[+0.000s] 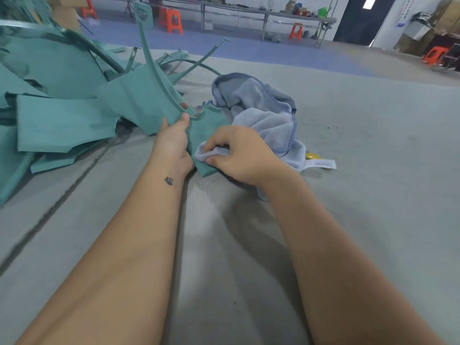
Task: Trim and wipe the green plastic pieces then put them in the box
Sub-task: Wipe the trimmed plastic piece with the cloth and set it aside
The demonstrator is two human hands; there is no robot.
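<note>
Head view: hands (171,143) gripping green piece (199,135)

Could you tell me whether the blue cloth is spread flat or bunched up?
Bunched up: the blue cloth lies in rumpled folds, one corner wadded under the right hand.

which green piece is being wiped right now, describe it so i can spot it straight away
Start at the big pile of green plastic pieces on the left and look to its right edge. The green piece is between the hands, the only one gripped by the left hand while the right hand presses the blue cloth on it.
</note>
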